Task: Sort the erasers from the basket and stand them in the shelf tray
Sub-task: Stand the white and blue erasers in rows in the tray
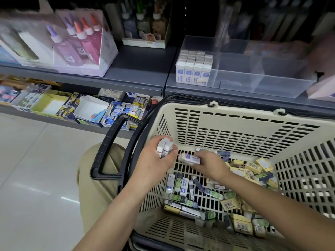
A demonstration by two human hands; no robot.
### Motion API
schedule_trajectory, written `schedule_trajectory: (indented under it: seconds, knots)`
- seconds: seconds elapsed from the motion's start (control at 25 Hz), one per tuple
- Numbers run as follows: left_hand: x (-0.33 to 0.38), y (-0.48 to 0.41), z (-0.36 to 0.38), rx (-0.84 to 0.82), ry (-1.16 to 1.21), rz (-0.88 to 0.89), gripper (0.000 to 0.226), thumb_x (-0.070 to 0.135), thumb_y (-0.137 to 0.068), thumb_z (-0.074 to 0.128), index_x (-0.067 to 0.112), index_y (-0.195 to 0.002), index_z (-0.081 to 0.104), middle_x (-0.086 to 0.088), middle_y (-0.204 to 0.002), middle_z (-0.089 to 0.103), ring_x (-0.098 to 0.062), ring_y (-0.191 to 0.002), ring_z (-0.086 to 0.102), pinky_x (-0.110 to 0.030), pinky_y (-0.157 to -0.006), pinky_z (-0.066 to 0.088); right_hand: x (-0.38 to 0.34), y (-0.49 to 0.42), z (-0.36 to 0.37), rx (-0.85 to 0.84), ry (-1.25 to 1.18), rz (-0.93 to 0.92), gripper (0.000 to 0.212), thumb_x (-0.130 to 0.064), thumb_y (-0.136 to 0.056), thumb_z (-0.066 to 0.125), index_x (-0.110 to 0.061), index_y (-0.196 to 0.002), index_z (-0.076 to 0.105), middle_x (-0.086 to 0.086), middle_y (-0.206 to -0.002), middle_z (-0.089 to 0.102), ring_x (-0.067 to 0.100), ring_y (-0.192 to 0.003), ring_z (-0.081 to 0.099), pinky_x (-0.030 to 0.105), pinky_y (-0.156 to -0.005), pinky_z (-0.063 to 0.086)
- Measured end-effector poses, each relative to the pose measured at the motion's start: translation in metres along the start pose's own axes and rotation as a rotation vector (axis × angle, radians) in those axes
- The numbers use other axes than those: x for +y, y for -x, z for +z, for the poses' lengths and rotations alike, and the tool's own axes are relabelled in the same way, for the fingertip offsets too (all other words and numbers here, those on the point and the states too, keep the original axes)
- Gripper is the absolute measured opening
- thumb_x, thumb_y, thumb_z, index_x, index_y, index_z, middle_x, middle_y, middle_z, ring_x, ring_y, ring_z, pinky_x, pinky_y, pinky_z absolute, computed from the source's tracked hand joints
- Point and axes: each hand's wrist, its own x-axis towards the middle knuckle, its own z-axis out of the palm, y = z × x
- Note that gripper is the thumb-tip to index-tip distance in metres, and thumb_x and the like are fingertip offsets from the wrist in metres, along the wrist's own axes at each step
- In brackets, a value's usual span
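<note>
Here the shelf (137, 69) runs across the top, and the basket (235, 134) sits just below its edge, with mixed erasers (181, 187) loose on its floor: white-and-blue, green-faced and yellow ones. The clear tray (262, 82) on the shelf holds a block (194, 69) of white-and-blue ones standing upright at its left end. The left hand (154, 160) clasps a small bundle (164, 147) of the same kind at the basket's left wall. The right hand (208, 164) pinches one more eraser (189, 158) just beside it. The step looks like gathering one sort. Next, I judge, this eraser joins the bundle, then the lot goes up to the tray, set upright beside the block.
</note>
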Motion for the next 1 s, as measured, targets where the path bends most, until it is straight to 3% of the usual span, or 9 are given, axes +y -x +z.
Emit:
schedule_trajectory:
  seconds: [0.12, 0.24, 0.32, 0.4, 0.48, 0.6, 0.68, 0.8, 1.0]
  knots:
    - [0.004, -0.004, 0.009, 0.008, 0.062, -0.053, 0.017, 0.011, -0.085, 0.066, 0.015, -0.099, 0.056, 0.005, -0.082, 0.059, -0.004, -0.074, 0.06, -0.028, -0.066, 0.058, -0.022, 0.029, -0.041, 0.171, -0.446, 0.065, 0.011, -0.029, -0.078, 0.072, -0.028, -0.085, 0.065, -0.011, -0.074, 0.063, 0.005, -0.067, 0.057, 0.017, -0.057, 0.044]
    - [0.01, -0.011, 0.031, 0.037, 0.104, -0.119, 0.042, 0.018, -0.076, 0.076, 0.011, -0.11, 0.052, -0.001, -0.093, 0.065, -0.014, -0.084, 0.065, -0.033, -0.071, 0.058, -0.05, 0.053, -0.066, 0.233, -0.691, 0.051, 0.013, -0.027, -0.073, 0.075, -0.023, -0.082, 0.066, -0.009, -0.07, 0.063, 0.003, -0.059, 0.055, 0.019, -0.056, 0.048]
    - [0.013, -0.01, 0.049, 0.002, 0.157, -0.171, 0.05, 0.017, -0.068, 0.081, 0.008, -0.11, 0.054, -0.011, -0.095, 0.068, -0.024, -0.087, 0.068, -0.039, -0.075, 0.057, -0.06, 0.061, -0.071, 0.283, -0.604, 0.05, 0.017, -0.029, -0.072, 0.074, -0.017, -0.08, 0.064, -0.006, -0.065, 0.059, 0.001, -0.053, 0.048, 0.018, -0.052, 0.042]
    - [0.012, -0.007, 0.061, -0.014, 0.227, -0.223, 0.047, 0.013, -0.068, 0.081, 0.008, -0.106, 0.055, -0.012, -0.089, 0.068, -0.023, -0.08, 0.068, -0.033, -0.064, 0.056, -0.065, 0.065, -0.073, 0.326, -0.46, 0.006, 0.017, -0.029, -0.071, 0.072, -0.02, -0.077, 0.059, -0.007, -0.064, 0.057, 0.003, -0.056, 0.049, 0.017, -0.051, 0.039]
    - [0.011, -0.007, 0.062, 0.018, 0.25, -0.206, 0.035, 0.007, -0.07, 0.078, 0.014, -0.097, 0.056, -0.003, -0.076, 0.065, -0.011, -0.065, 0.064, -0.027, -0.053, 0.051, -0.063, 0.068, -0.076, 0.293, -0.388, -0.108, 0.026, -0.046, -0.067, 0.07, -0.028, -0.08, 0.055, -0.012, -0.071, 0.054, 0.004, -0.065, 0.05, 0.017, -0.057, 0.042]
    - [0.015, -0.009, 0.043, 0.056, 0.141, -0.1, 0.041, 0.002, -0.071, 0.075, 0.031, -0.089, 0.052, 0.006, -0.071, 0.061, -0.004, -0.059, 0.06, -0.029, -0.054, 0.055, -0.037, 0.057, -0.07, 0.17, -0.318, -0.132, 0.052, -0.072, -0.064, 0.056, -0.038, -0.103, 0.054, -0.021, -0.087, 0.052, -0.002, -0.076, 0.052, 0.013, -0.067, 0.046]
    - [0.018, -0.011, 0.024, 0.047, -0.003, -0.038, 0.043, 0.003, -0.07, 0.076, 0.032, -0.09, 0.052, 0.007, -0.074, 0.062, -0.003, -0.061, 0.06, -0.032, -0.06, 0.058, -0.007, 0.039, -0.06, 0.093, -0.135, -0.006, 0.046, -0.06, -0.075, 0.059, -0.03, -0.109, 0.058, -0.017, -0.098, 0.055, -0.003, -0.081, 0.051, 0.016, -0.075, 0.046]
    - [0.018, -0.017, 0.009, 0.098, -0.037, -0.024, 0.041, 0.001, -0.071, 0.074, 0.03, -0.089, 0.051, 0.008, -0.072, 0.059, 0.002, -0.054, 0.056, -0.028, -0.062, 0.054, 0.025, 0.009, -0.034, 0.016, 0.081, 0.105, 0.031, -0.035, -0.088, 0.059, -0.02, -0.115, 0.058, -0.003, -0.114, 0.059, 0.014, -0.105, 0.054, 0.028, -0.086, 0.043]
    - [0.018, -0.023, 0.014, 0.103, -0.078, -0.028, 0.041, 0.0, -0.071, 0.07, 0.031, -0.087, 0.048, 0.006, -0.075, 0.058, 0.002, -0.055, 0.052, -0.015, -0.056, 0.047, 0.029, -0.027, 0.004, 0.044, 0.378, 0.088, 0.027, -0.023, -0.089, 0.054, -0.015, -0.115, 0.055, 0.006, -0.11, 0.062, 0.024, -0.104, 0.057, 0.035, -0.081, 0.046]
